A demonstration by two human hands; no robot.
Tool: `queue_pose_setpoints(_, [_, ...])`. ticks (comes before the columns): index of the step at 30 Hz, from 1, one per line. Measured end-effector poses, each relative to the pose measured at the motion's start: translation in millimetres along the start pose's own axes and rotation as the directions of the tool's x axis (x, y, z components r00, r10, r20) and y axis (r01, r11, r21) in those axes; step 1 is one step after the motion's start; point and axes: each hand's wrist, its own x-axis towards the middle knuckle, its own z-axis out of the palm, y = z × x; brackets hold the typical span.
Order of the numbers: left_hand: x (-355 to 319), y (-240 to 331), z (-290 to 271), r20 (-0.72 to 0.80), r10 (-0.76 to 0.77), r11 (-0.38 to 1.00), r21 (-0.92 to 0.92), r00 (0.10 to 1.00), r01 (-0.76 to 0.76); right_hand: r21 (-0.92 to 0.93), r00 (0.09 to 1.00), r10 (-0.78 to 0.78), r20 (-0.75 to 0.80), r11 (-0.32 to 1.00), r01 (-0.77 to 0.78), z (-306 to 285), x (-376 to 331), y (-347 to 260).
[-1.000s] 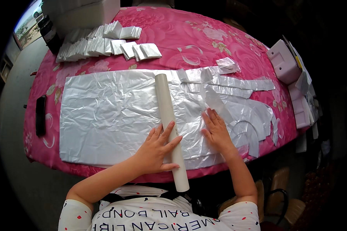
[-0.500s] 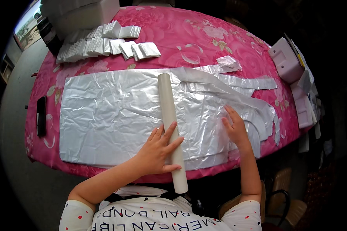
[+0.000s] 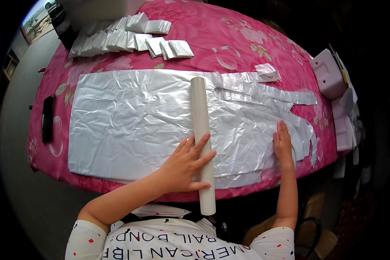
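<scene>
A stack of thin silvery-white plastic bags (image 3: pixel 130 121) lies spread across the table, its handle ends toward the right. Across it, pointing away from me, rests a pale roller tube (image 3: pixel 199 99), whose near end juts past the table edge. My left hand (image 3: pixel 187 167) lies on the tube with fingers spread, pressing rather than wrapping round it. Flat on the bags near their handle end is my right hand (image 3: pixel 283 141), fingers stretched out and close together, holding nothing.
Several folded white plastic packets (image 3: pixel 130 39) stand in rows at the far left, beside a pale box (image 3: pixel 99 13) and a dark jar (image 3: pixel 61 24). A black phone (image 3: pixel 48 119) lies at the left edge. Pinkish foam boxes (image 3: pixel 329 73) line the right edge of the pink floral tablecloth (image 3: pixel 195 52).
My right hand has moved right along the bags and now lies flatter, and the top bag's handle end looks smoother. My left hand stays on the tube. The whole view has shifted slightly.
</scene>
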Motion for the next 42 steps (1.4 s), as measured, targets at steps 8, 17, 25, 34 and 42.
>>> queue_pose_setpoints(8, [-0.4,-1.9,3.0,-0.027,0.011,1.0,-0.019,1.0,-0.012,-0.26,0.9,0.409,-0.148,0.862,-0.435,-14.9,-19.8,103.2])
queue_pose_setpoints(17, [-0.8,-2.8,3.5,-0.036,0.016,1.0,-0.022,0.999,-0.017,-0.485,0.912,0.215,-0.349,0.791,-0.372,-29.7,-16.4,64.0])
queue_pose_setpoints(25, [-0.8,-2.4,2.3,-0.036,0.022,0.999,-0.025,0.999,-0.023,-0.237,0.887,0.217,-0.408,0.913,-0.332,-44.0,-18.5,40.7])
queue_pose_setpoints(34, [2.2,-0.1,1.7,0.004,0.025,1.0,0.0,1.0,-0.025,0.551,0.921,0.275,-0.276,0.831,-0.083,-38.9,-2.7,-64.2])
queue_pose_setpoints(42, [-3.8,30.2,-34.3,-0.078,-0.38,0.597,-0.782,0.922,0.18,0.691,0.951,-0.308,0.034,0.695,0.2,-50.3,-31.9,-254.1])
